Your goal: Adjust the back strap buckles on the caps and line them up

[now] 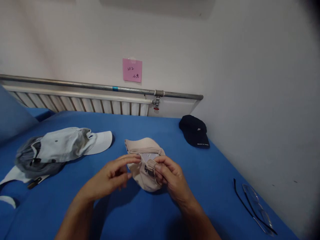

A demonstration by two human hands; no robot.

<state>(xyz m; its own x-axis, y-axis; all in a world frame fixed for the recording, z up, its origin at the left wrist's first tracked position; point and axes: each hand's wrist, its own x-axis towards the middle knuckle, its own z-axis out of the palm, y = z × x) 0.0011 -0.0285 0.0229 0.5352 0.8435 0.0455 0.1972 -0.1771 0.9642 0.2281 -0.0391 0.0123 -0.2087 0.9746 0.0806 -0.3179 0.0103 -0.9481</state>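
Note:
A beige baseball cap is held upside down over the blue sheet, its brim pointing away from me and its inside showing. My right hand pinches the strap at the cap's near right edge between thumb and fingers. At the left side of the cap, my left hand has its fingers apart, the index finger stretched across the cap's opening. Whether that fingertip touches the fabric is hard to tell. A dark label shows inside the cap.
On the left lie white and grey caps heaped together. A black cap rests by the right wall, with eyeglasses nearer me. Behind the blue surface run a radiator and a metal pipe.

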